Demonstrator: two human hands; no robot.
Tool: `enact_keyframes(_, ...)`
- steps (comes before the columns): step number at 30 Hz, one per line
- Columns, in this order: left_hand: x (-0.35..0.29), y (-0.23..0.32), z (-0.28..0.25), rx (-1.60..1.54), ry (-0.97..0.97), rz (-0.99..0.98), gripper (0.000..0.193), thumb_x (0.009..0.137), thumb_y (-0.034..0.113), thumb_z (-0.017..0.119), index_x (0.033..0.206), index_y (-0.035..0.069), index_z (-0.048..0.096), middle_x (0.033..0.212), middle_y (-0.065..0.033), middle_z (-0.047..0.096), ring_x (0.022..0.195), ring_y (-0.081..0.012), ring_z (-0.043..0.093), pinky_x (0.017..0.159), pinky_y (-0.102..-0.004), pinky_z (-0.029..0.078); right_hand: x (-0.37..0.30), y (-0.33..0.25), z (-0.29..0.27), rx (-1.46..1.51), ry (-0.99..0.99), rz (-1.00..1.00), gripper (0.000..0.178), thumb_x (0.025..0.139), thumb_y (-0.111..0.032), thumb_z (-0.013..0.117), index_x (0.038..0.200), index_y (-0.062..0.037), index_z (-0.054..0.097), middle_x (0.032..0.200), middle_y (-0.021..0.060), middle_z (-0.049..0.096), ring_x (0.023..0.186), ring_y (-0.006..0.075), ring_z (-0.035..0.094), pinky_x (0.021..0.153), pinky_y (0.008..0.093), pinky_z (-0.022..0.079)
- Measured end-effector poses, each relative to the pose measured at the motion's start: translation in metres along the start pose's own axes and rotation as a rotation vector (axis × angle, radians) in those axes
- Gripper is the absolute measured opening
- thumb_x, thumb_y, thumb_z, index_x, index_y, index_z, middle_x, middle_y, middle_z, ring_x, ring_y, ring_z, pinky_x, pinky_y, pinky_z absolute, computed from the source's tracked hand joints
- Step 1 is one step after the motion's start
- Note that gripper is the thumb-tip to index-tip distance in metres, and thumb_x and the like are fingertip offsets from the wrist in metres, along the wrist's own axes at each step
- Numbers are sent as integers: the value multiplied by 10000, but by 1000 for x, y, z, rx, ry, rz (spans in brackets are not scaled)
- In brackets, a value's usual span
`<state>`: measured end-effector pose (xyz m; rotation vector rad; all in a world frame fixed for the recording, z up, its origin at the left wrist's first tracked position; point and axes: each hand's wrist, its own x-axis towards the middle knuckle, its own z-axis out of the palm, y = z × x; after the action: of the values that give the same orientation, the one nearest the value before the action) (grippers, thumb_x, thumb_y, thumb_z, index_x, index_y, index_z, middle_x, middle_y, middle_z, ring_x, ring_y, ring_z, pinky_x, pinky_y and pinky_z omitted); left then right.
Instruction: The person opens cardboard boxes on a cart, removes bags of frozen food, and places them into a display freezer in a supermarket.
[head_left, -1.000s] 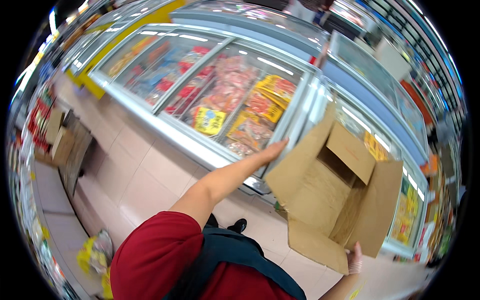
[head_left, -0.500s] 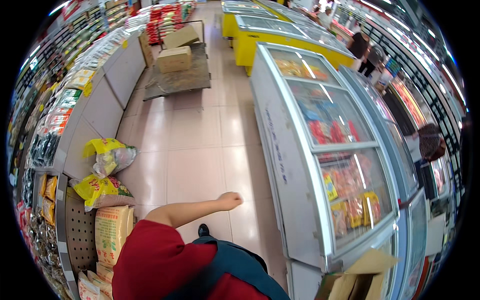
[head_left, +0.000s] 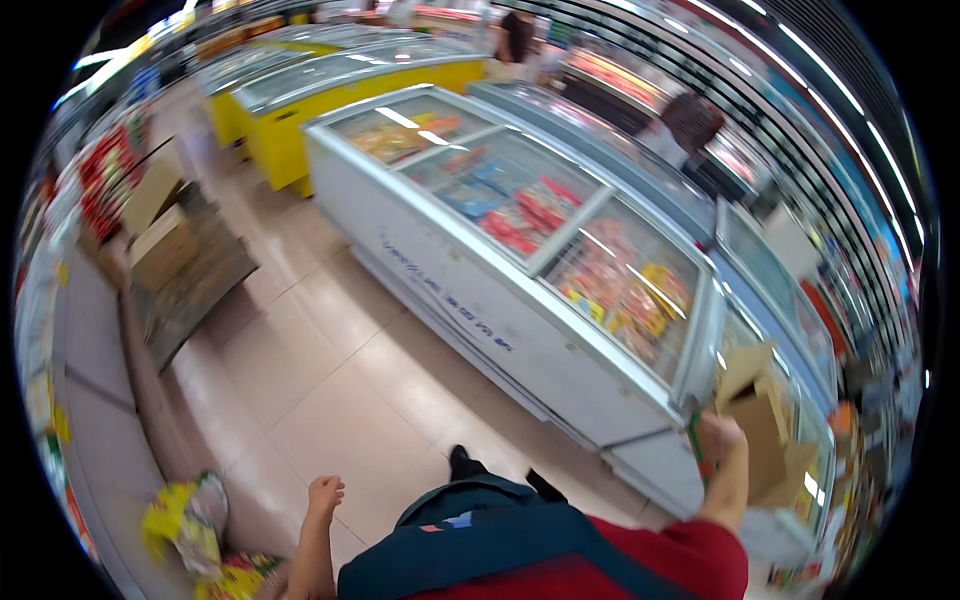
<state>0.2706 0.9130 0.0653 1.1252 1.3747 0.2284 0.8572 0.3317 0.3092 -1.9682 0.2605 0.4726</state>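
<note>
My left hand hangs over the tiled floor at the lower left, its fingers curled in and nothing showing in them. At the lower right, my right hand is closed at the near left edge of an open cardboard box with its flaps up. A green and red strip shows beside those fingers; blur hides the finer detail of the grip. The box is beside the near end of a white chest freezer. Under its glass lids lie red packets and yellow-labelled bags.
To the left, a flat cart carries cardboard boxes. Yellow and clear bags lie on the floor by the low shelf. Yellow chest freezers stand ahead. A person is beyond the freezers.
My view has turned right, toward the freezer and the open box. My right hand has come into view at the box. My left hand now sits lower and further left.
</note>
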Motion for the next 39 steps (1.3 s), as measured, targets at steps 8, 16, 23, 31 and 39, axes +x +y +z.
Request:
enact_keyframes(8, 58, 58, -48, 33, 23, 13, 234, 884, 240, 595, 993, 33, 589, 845, -94, 660, 635, -163, 603, 500, -257, 458, 40, -69, 148, -753, 199, -190, 674, 655, -477, 756, 1109, 4, 623, 1106, 214, 644, 1041, 326, 615, 896, 387, 491)
enact_keyframes(16, 60, 32, -81, 228, -91, -16, 227, 889, 235, 584, 982, 28, 586, 833, -93, 648, 621, -154, 588, 484, -251, 446, -33, -83, 168, -610, 420, 18, 921, 652, -405, 745, 1389, 18, 392, 1302, 236, 539, 1210, 326, 529, 990, 354, 440)
enact_keyframes(23, 47, 22, -70, 321, -186, -4, 229, 874, 227, 595, 941, 8, 595, 783, -96, 650, 584, -146, 592, 461, -245, 444, -49, -74, 95, -550, 783, -27, 738, 634, -303, 735, 1247, 29, 494, 1172, 275, 596, 1082, 367, 599, 924, 403, 473)
enact_keyframes(31, 38, 0, 32, 638, -38, 174, 367, 776, 401, 599, 705, 55, 695, 650, -132, 666, 630, -264, 655, 619, -391, 507, 45, -73, 42, -640, 922, -144, 790, 583, -447, 827, 1170, 8, 558, 1210, 209, 587, 1110, 365, 564, 935, 440, 474)
enact_keyframes(39, 6, -34, -3, 660, 155, 3, 330, 815, 329, 570, 761, 35, 710, 756, -157, 694, 745, -264, 683, 683, -415, 525, 25, -120, 119, -333, 955, -189, 660, 789, -470, 685, 1235, -10, 526, 1124, 169, 641, 976, 319, 641, 798, 421, 531)
